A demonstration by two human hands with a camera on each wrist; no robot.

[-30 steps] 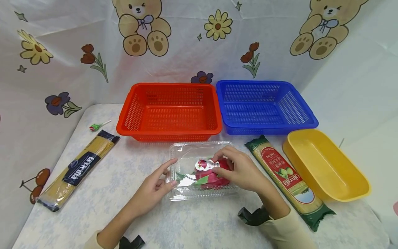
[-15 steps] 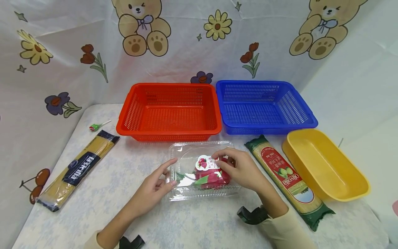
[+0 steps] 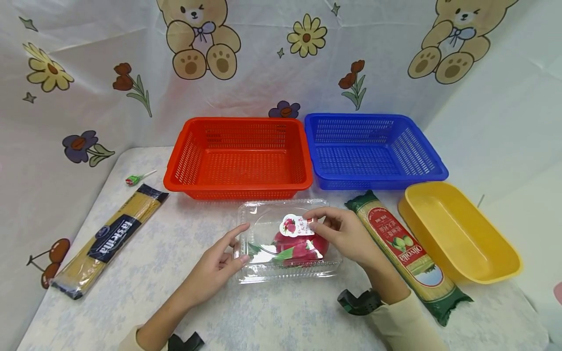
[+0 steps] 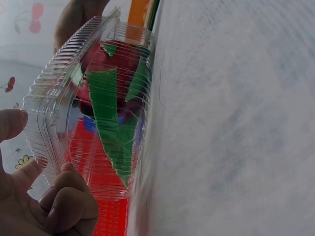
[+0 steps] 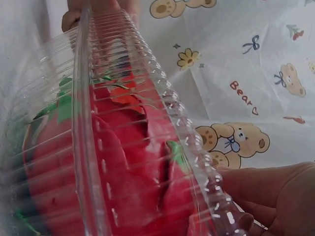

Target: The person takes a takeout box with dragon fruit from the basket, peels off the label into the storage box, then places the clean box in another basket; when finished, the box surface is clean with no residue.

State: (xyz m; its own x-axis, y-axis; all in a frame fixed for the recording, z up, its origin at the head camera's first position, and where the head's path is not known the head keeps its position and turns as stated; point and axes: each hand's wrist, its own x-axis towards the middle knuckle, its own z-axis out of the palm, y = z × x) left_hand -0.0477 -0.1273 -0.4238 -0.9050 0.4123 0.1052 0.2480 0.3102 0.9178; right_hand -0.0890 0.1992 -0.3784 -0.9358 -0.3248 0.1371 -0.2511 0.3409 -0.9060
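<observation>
A clear plastic clamshell box (image 3: 261, 217) lies closed in front of the red basket, with a pink dragon fruit (image 3: 307, 248) inside its right half. My left hand (image 3: 212, 270) grips the box's left edge; in the left wrist view, curled fingers (image 4: 74, 199) are at the ribbed rim. A white label (image 3: 291, 225) with a dragon fruit picture is over the lid. Its right end is pinched between the thumb and fingers of my right hand (image 3: 349, 236). In the right wrist view the fruit (image 5: 133, 162) fills the box close to that hand.
At the back stand a red basket (image 3: 246, 187) and a blue basket (image 3: 382, 180). A yellow tub (image 3: 465, 229) and a green-ended spaghetti pack (image 3: 404, 248) are to the right. Another spaghetti pack (image 3: 114, 239) and a lollipop (image 3: 133, 179) lie left.
The label has turned and shifted slightly right and toward the back with my right hand, showing more of its picture. My left hand and the box have stayed put.
</observation>
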